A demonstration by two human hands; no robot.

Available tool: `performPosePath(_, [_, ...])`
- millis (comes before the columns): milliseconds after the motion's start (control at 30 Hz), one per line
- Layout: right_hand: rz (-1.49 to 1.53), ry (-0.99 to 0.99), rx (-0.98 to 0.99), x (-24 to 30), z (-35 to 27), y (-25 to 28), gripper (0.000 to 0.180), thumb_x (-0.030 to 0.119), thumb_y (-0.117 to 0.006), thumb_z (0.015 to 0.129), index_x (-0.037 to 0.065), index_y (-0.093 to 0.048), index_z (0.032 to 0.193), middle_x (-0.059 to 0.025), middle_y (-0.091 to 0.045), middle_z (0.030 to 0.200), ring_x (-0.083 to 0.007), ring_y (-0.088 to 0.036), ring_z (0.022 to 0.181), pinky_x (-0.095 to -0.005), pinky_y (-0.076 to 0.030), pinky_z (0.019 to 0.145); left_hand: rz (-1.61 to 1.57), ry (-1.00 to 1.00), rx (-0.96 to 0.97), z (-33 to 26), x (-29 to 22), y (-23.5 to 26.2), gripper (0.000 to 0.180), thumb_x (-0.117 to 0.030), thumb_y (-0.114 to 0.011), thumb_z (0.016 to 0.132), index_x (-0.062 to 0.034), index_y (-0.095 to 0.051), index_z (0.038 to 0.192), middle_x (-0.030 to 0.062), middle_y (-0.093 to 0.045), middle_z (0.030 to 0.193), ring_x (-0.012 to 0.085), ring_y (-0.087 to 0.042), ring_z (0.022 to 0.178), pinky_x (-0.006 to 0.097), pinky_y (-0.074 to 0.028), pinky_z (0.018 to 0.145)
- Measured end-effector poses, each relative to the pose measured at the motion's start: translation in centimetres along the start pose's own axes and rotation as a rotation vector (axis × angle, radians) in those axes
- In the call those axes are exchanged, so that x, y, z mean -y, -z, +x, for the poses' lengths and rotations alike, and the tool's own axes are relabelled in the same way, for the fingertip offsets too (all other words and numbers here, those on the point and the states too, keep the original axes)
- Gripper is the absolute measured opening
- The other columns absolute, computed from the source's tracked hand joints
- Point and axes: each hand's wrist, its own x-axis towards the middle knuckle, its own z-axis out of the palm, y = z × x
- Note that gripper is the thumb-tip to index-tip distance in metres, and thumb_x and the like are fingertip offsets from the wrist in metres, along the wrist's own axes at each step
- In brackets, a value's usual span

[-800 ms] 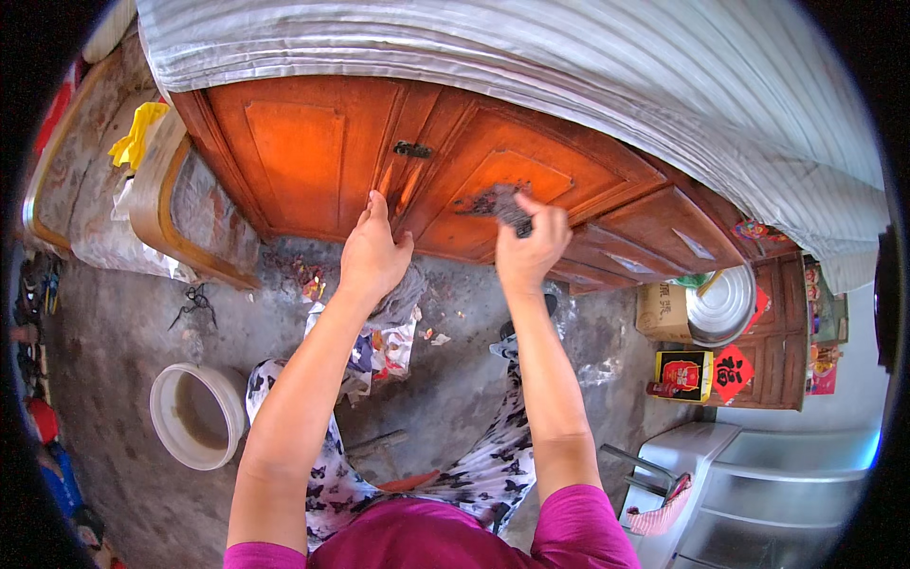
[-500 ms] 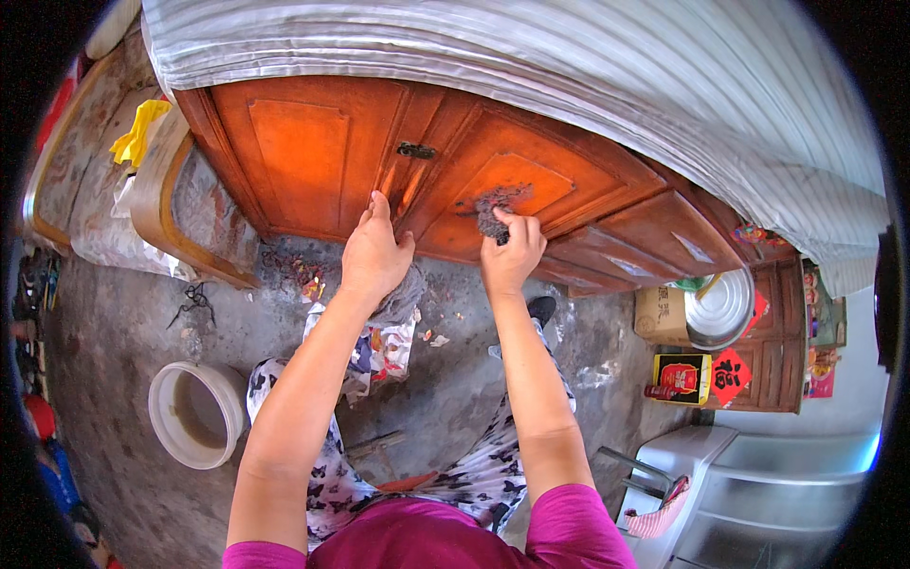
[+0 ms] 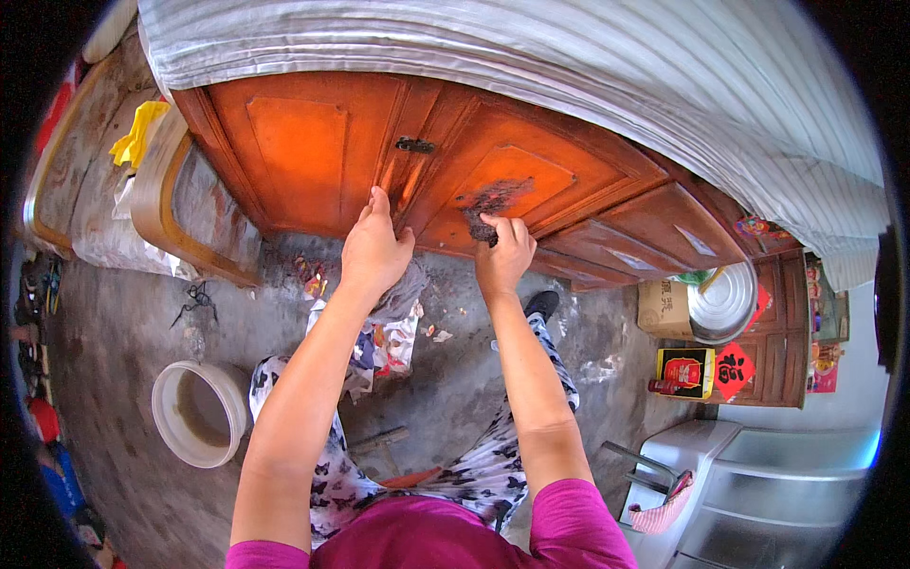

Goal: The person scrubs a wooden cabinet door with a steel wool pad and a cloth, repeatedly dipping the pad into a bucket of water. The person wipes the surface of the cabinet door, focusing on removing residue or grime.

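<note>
An orange-brown wooden cabinet (image 3: 294, 142) with panelled doors stands before me. My right hand (image 3: 507, 258) is closed around a dark, tangled scouring pad (image 3: 480, 226), pressed against the lower part of the right door panel. Above the pad, a dark wet-looking smear (image 3: 502, 194) spreads over that panel. My left hand (image 3: 376, 248) rests by the lower edge of the left door, index finger stretched upward and thumb apart; its other fingers are partly hidden. Just beyond that hand lies a grey cloth (image 3: 403, 294), partly covered by it. A dark metal latch (image 3: 414, 145) sits between the doors.
A white bucket of murky water (image 3: 197, 413) stands on the floor at left. Crumpled paper (image 3: 391, 346) lies between my legs. An armchair (image 3: 156, 180) stands left of the cabinet. At right are a cardboard box (image 3: 664, 310), a metal basin (image 3: 722, 303) and a white appliance (image 3: 687, 455).
My right hand has moved slightly down and left with the scouring pad, exposing more of the dark smear. The left hand stays in nearly the same place.
</note>
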Motion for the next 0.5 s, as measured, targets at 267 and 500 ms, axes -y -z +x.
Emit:
performPosePath(267, [0.173, -0.014, -0.581, 1.9, 7.0, 3.3, 0.025, 0.009, -0.077, 0.076, 0.014, -0.07, 0.099, -0.0058, -0.064, 0.093, -0.0296, -0.059, 0.093, -0.0441, -0.041, 0.084, 0.02, -0.042, -0.077, -0.1, 1.3, -0.1, 0.076, -0.02, -0.068, 0.088, 0.0093, -0.033, 0.149, 0.0323, -0.062, 0.118, 0.0463, -0.062, 0.11, 0.047, -0.051, 0.094])
performPosePath(500, [0.024, -0.072, -0.088, -1.1, -2.7, -2.3, 0.033, 0.005, -0.074, 0.069, 0.015, -0.071, 0.101, -0.0044, -0.062, 0.095, -0.0291, -0.058, 0.096, -0.0436, -0.041, 0.087, 0.037, 0.001, 0.011, -0.1, -0.5, 0.2, 0.075, -0.019, -0.066, 0.088, 0.0115, -0.032, 0.148, 0.032, -0.052, 0.14, 0.043, -0.057, 0.124, 0.045, -0.049, 0.104])
